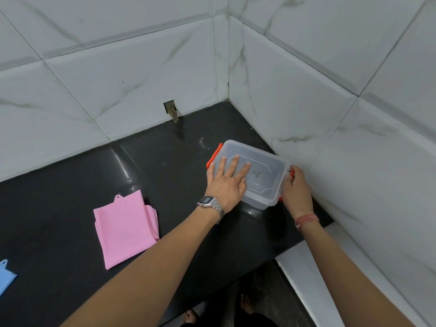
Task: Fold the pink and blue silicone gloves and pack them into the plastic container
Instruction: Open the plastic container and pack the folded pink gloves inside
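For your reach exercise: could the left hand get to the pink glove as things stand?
Probably yes: the left hand lies flat on the container lid, holding nothing, and bare counter separates it from the pink glove.

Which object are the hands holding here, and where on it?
The plastic container: left hand flat on its lid, right hand at the orange clip on its right end.

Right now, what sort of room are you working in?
Probably a kitchen or utility corner: a black polished countertop set into a corner of marble-look tiled walls, with a clip-lid plastic container and the pink glove on it.
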Tool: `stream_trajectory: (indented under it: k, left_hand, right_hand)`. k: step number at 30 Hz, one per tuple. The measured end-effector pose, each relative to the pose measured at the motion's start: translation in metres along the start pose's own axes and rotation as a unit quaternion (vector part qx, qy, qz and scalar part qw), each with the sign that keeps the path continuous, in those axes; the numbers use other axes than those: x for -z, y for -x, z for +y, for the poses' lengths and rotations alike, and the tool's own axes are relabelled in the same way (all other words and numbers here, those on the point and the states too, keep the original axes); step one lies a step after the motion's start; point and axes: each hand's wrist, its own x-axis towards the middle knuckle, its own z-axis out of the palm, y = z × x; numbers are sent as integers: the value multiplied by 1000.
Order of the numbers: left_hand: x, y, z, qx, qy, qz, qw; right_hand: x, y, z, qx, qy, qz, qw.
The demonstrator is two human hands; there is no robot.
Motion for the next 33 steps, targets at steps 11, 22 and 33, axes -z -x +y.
stream_trajectory:
  k: [11, 22, 33]
  left_hand:
    - [4, 0, -24, -66, 5, -19, 998]
    - [15, -10, -34, -69, 51, 95, 992]
    - [15, -38, -65, 216, 324, 105, 915]
  right_hand:
    - [-28, 33, 21, -170, -212, 9, 962]
    - [-19, 32, -25, 247, 82, 112, 959]
    - [-68, 3, -24, 292, 460, -145, 826]
